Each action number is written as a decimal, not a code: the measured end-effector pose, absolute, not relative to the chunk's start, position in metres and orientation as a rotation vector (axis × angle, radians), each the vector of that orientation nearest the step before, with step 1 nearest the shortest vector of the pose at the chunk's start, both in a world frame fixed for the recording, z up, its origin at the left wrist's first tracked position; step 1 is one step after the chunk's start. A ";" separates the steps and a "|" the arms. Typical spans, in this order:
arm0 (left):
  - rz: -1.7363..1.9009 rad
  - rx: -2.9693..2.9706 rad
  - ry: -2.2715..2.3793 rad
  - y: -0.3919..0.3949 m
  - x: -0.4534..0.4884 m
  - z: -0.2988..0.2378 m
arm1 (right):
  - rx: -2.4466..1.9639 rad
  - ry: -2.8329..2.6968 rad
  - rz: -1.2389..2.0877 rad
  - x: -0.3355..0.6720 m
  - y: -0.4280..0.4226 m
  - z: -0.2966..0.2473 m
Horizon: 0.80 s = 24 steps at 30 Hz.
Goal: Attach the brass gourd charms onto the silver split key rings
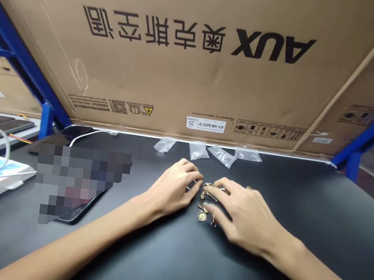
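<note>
My left hand [177,186] is closed, with a thin silver-coloured ring [191,185] between its thumb and fingers. Just right of it, my right hand [244,210] reaches over a small group of metal jewellery pieces, its thumb and fingers apart. Among these is a pendant [201,216] with a squarish, pale-faced drop, lying on the black table near the right thumb. A little farther back, another small metal piece [210,196] lies at the right fingertips. The right fingers partly cover the other pieces, so their shapes are unclear.
Several clear plastic bags [198,151] lie along the back edge of the black table [165,264]. A large cardboard box [187,81] stands behind. At left are a partly blurred phone-like device [77,213], a white box [15,178] and a white cable [87,134]. Blue metal posts [353,166] flank the table.
</note>
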<state>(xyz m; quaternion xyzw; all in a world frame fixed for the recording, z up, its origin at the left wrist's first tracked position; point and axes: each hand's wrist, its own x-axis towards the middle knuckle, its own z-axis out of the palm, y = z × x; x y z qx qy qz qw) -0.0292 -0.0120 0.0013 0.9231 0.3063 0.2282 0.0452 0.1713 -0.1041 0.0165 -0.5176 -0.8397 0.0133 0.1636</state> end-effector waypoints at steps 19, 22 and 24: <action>0.727 2.582 0.944 -0.029 -0.015 -0.002 | -1.556 -2.079 0.408 0.182 -0.078 -0.003; 0.755 2.461 0.967 -0.029 -0.015 -0.003 | -1.534 -2.069 0.421 0.182 -0.078 -0.004; 0.761 2.365 1.000 -0.029 -0.014 -0.001 | -1.510 -2.037 0.431 0.181 -0.078 -0.003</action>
